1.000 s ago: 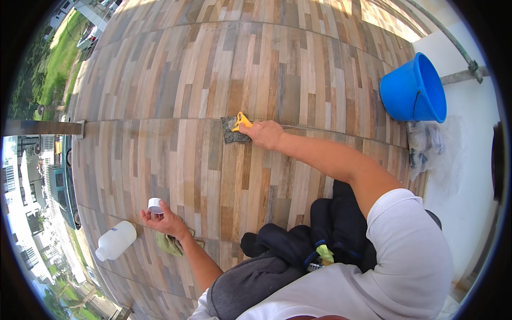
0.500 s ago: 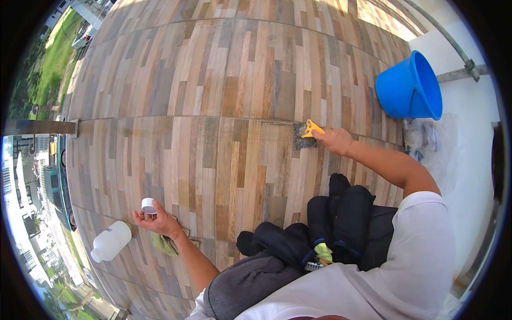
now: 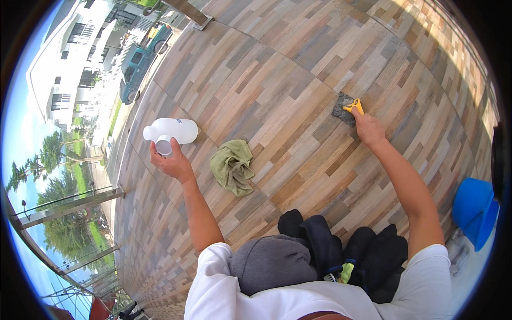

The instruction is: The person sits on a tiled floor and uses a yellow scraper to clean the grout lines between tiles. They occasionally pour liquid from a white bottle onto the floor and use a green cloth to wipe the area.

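1. Over on the far left, a teal truck stands outside, beyond the left edge of the tiled floor.
2. Now here's the left hand, reaching out toward that same edge, thumb and fingers curled around a white cap, pinching it by the sides with its round face turned up to the camera.
3. Right behind it, the white bottle is on the floor near the left edge, neck pointing that way; cap and bottle overlap in view, so I can't tell if they touch.
4. Moving along, a crumpled green cloth lies on the floor, just beside the left forearm and apart from the bottle.
5. And there's the scrubber, grey pad down on the floor, well in from the left edge!
6. The right hand has its fingers closed around the scrubber's yellow handle, arm stretched forward.
7. Finally, near the floor's right edge, a blue bucket, well apart from the scrubber.
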A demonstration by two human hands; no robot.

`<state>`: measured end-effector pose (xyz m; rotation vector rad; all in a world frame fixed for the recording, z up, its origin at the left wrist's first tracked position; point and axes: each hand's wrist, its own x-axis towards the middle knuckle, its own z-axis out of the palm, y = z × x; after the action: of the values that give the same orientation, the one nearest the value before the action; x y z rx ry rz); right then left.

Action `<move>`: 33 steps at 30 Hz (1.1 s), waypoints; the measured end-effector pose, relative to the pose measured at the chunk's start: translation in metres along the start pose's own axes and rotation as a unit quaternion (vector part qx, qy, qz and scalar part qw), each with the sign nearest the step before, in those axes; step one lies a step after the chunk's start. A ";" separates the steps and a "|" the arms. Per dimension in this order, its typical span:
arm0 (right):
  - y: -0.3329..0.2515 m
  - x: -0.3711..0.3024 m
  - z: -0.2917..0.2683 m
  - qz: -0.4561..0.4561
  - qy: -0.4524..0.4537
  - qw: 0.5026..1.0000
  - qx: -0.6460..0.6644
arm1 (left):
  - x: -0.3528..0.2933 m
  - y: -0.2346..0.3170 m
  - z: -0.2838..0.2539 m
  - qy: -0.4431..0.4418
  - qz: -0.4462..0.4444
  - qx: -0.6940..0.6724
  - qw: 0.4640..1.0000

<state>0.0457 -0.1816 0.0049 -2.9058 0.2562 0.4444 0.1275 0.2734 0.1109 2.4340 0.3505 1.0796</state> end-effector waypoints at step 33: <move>0.123 -0.191 0.038 0.015 0.050 0.999 0.004 | 0.113 -0.120 0.038 -0.065 -0.057 0.198 0.976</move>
<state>-0.1684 -0.2661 0.0087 -2.9228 0.3165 0.3026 0.2247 0.4112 0.1005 2.7720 0.7104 0.8604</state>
